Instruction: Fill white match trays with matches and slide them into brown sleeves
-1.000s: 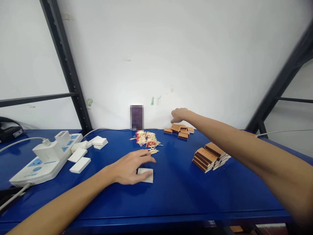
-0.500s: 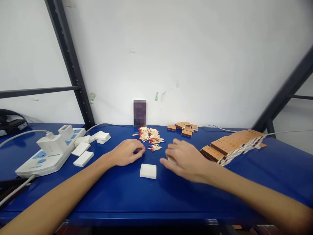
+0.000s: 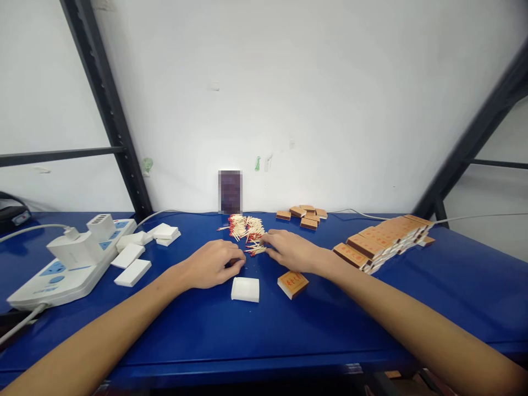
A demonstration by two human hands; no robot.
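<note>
My right hand (image 3: pixel 292 250) reaches to the near right edge of a pile of red-tipped matches (image 3: pixel 253 225), its fingers apart and nothing held in them. Just below its wrist lies an orange matchbox cover (image 3: pixel 293 284) with red print. My left hand (image 3: pixel 218 263) rests on the table left of the nearest matches. Its fingers are curled in towards the thumb, the tips partly hidden, and no object shows in them. Between the hands, closer to me, sits a white matchbox tray (image 3: pixel 246 290).
White trays (image 3: pixel 132 272) lie at the left beside a power strip (image 3: pixel 78 275) with plugged-in chargers. Several matchboxes (image 3: pixel 308 223) sit near the wall. Stacked matchboxes (image 3: pixel 371 242) stand at the right on the blue table (image 3: pixel 198 335). Cables run along the wall.
My right hand has let go of the orange matchbox cover, leaving it on the table, and moved forward to the matches. My left hand stays almost in place. The view has shifted slightly.
</note>
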